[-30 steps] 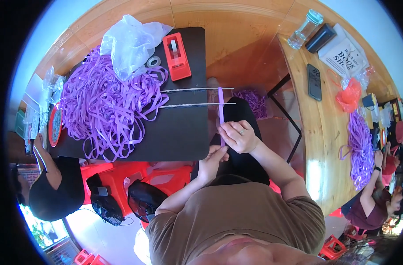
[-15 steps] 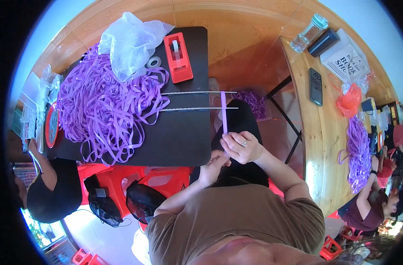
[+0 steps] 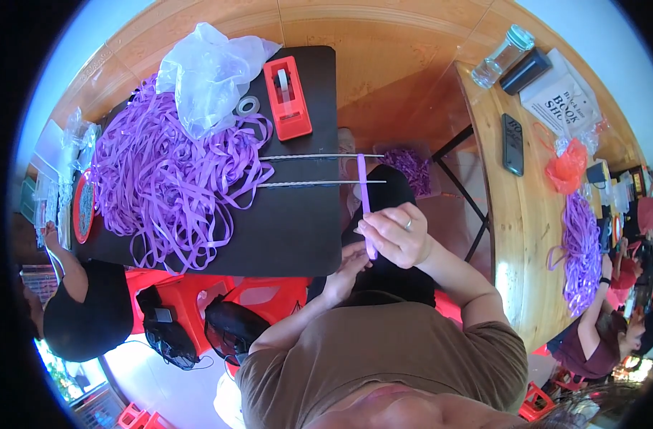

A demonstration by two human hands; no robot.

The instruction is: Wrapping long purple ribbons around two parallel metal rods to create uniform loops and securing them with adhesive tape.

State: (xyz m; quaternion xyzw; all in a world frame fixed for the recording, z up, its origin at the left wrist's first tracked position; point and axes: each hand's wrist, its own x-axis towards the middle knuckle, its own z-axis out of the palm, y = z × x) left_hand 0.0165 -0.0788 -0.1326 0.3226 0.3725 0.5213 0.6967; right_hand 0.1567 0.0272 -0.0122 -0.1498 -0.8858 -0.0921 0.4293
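We see a big purple ribbon heap [image 3: 176, 171] on the dark bench [image 3: 283, 239]. Its loops lie right by two thin rods [image 3: 312, 184], so we think a bump could snag one and make a tangle. The left hand [image 3: 346, 275] curls by the low end of the purple strip [image 3: 363, 171]; we cannot tell if its grip pinches. The strip crosses both rods near their tips, so a pull to the right could slip it off. The right hand [image 3: 400, 236] has its grip pinching the strip; letting go could make it floppy. Since half a second ago, more strip shows between the hands, and the right hand tips up more.
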